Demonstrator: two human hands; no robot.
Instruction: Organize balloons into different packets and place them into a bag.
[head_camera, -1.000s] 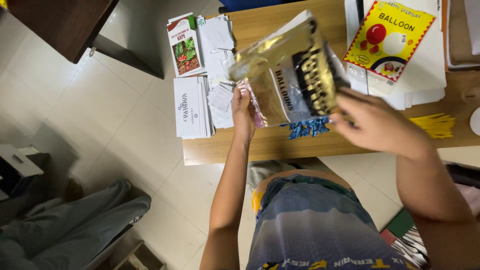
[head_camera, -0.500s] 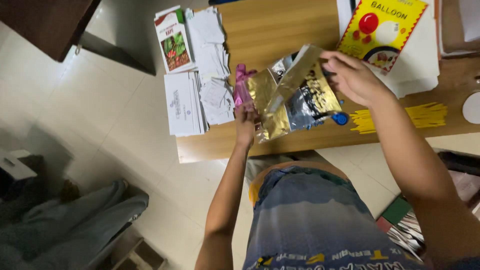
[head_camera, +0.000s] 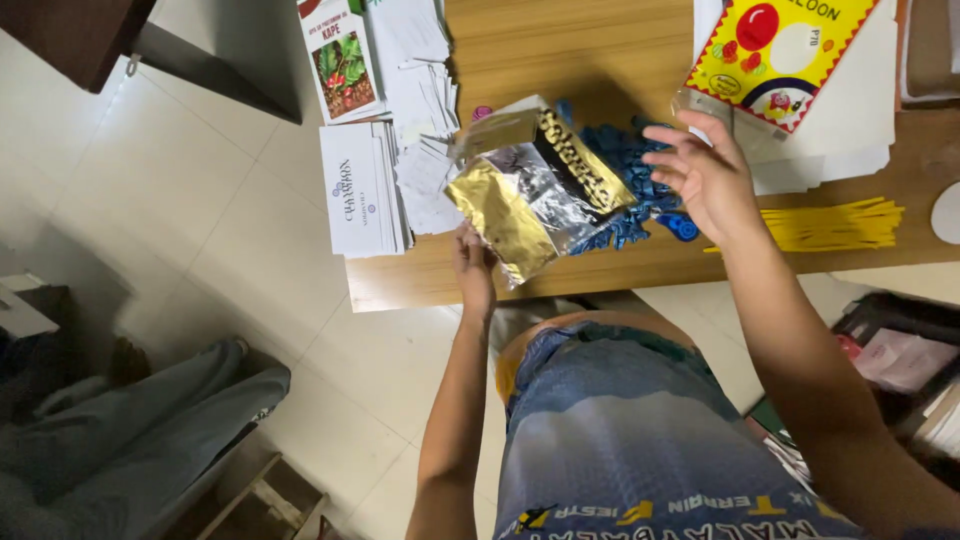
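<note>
Two bare hands are seen above the near edge of one wooden table (head_camera: 560, 45). One shiny packet (head_camera: 535, 190) is gripped at its lower corner by the left hand (head_camera: 473, 262), whose fingers are closed on the crinkled plastic; the packet is held up over the table, tilted, just beside the table's near edge. Its skin is a glossy clear film with gold foil inside and a black band printed in gold across the upper part. The right hand (head_camera: 705, 175) is held open beside the packet, fingers spread apart and slightly curled, with nothing clamped in it; whether a fingertip brushes the packet cannot be told.

Under and behind the packet, one heap of small blue balloons (head_camera: 630, 185) is spread on the wood, soft and rubbery, too many to be counted. To the right, one loose bundle of thin yellow sticks (head_camera: 830, 225) is laid flat, well apart from the open hand. To the left, several stacks of white paper leaflets (head_camera: 360, 190) are overhanging the table's edge, and one leaflet with a picture of red berries and green leaves (head_camera: 340, 70) is placed farther back. At the far right, one flat yellow packet (head_camera: 775, 55) with a red zigzag border and a red ball is lying on white sheets (head_camera: 850, 130).
</note>
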